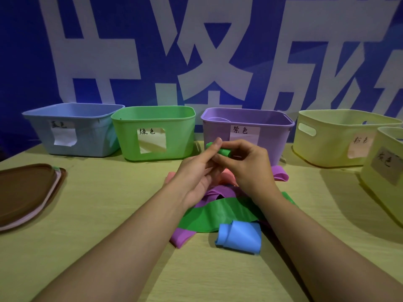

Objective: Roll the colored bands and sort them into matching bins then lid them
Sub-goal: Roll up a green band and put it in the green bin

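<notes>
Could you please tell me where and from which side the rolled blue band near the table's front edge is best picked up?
Probably from above, pinching the blue band across its thicker right part: it lies flat on the table, apart from both hands, its rolled end pointing left.

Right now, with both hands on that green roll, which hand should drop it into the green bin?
Left, probably. The left hand holds the green roll on the side nearer the green bin, which stands open to the left of the hands. The right hand would have to cross over the left one.
</notes>
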`<state>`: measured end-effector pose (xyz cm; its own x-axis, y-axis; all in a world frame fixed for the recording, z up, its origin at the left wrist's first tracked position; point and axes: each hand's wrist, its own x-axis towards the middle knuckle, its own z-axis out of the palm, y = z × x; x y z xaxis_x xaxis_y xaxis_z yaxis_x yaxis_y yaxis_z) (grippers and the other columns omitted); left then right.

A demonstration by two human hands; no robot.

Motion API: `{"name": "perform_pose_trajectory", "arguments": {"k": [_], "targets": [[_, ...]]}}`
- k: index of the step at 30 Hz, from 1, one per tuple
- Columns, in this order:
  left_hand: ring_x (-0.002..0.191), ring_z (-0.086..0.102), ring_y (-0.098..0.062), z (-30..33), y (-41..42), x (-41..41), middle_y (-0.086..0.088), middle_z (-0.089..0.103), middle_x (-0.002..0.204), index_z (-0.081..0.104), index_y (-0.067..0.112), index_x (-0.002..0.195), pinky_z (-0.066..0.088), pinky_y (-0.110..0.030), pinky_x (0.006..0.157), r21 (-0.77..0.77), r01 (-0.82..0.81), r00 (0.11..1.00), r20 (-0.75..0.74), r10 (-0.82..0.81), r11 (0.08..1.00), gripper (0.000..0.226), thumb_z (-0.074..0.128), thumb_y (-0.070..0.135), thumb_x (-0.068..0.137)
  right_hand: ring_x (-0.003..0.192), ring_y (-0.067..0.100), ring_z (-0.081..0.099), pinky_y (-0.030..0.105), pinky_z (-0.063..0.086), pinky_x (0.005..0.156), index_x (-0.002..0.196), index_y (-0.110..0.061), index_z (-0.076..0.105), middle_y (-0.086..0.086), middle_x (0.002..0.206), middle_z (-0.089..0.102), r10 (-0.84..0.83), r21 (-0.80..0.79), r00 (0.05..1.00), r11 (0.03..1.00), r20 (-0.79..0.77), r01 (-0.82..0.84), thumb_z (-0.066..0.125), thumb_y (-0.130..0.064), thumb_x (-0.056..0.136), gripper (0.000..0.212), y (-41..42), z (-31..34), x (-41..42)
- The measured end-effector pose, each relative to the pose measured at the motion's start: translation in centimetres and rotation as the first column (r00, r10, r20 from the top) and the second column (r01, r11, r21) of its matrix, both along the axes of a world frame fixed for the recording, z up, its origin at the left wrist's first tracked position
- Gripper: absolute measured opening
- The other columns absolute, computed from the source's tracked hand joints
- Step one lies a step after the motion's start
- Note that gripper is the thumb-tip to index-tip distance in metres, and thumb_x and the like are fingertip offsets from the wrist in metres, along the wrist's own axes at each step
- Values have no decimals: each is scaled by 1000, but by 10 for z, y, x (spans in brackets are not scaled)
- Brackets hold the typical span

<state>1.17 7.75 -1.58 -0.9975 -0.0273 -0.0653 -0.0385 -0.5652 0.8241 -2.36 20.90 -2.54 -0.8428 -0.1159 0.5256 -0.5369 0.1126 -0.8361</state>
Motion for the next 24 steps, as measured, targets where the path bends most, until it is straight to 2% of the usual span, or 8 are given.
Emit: {"name": "perform_pose_trajectory", "arguments": {"k": [3, 6, 10, 13, 15, 16, 20, 24], "targets": [[80, 77, -18, 0, 0, 1, -19, 76, 103, 71, 0, 115, 60, -26, 61, 66, -53, 998, 24, 52, 996, 36, 77, 24, 89, 75, -1, 61, 19, 52, 77, 97, -24, 76, -13, 81, 72, -8, 60, 1000, 998, -7, 9, 89, -18, 78, 24, -6, 0, 1], [65, 74, -15, 0, 0, 1, -13, 73, 83, 72, 0, 107, 59, -27, 55, 69, -120, 992, 44, 117, 990, 29, 78, 21, 89, 87, 2, 65, 17, 53, 81, 98, -29, 72, -12, 90, 73, 18, 72, 1000, 997, 10, -19, 89, -16, 78, 30, -7, 0, 2], [58, 73, -16, 1, -3, 0, -10, 75, 73, 71, 1, 104, 56, -23, 48, 43, -163, 986, 53, 161, 986, 27, 79, 22, 88, 102, 13, 71, 38, 57, 97, 117, -23, 69, -4, 102, 75, 104, 93, 995, 990, -3, -104, 88, -12, 78, 45, -11, -3, 4], [87, 78, -23, 0, -10, -5, -17, 77, 101, 71, -1, 110, 63, -26, 61, 97, -171, 985, 34, 169, 981, 34, 81, 21, 86, 105, 13, 70, 39, 54, 103, 140, -22, 51, -2, 103, 74, 189, 10, 982, 982, 28, -189, 84, -9, 82, 69, -10, -4, 4], [107, 74, -27, -1, -14, -8, -20, 75, 114, 71, -2, 115, 64, -28, 77, 107, -174, 985, 26, 172, 979, 35, 80, 18, 87, 118, 14, 67, 41, 49, 109, 145, -25, 44, -2, 118, 74, 209, 33, 978, 977, 22, -210, 80, -15, 88, 69, -9, -4, 5], [108, 74, -26, -1, -15, -9, -20, 75, 115, 70, -2, 114, 64, -29, 78, 105, -170, 985, 18, 169, 980, 31, 77, 15, 89, 122, 11, 64, 41, 47, 111, 146, -23, 43, -3, 124, 72, 209, 48, 978, 977, 15, -210, 77, -16, 90, 66, -10, -5, 6], [82, 74, -21, 3, -14, -9, -19, 72, 101, 65, -5, 105, 65, -32, 71, 88, -174, 983, -42, 178, 981, 12, 61, 5, 100, 125, 1, 60, 36, 48, 110, 143, -17, 49, -4, 131, 67, 95, 92, 995, 991, -6, -94, 71, -21, 96, 51, -11, -3, 10], [88, 70, -20, 12, -23, -6, -13, 68, 93, 64, -1, 98, 64, -31, 81, -62, -325, 938, -148, 313, 944, 12, 59, 9, 102, 126, 10, 57, 36, 47, 106, 142, -22, 51, -6, 134, 65, -102, 332, 982, 931, -157, 150, 64, -40, 99, 49, -5, 2, 14]]}}
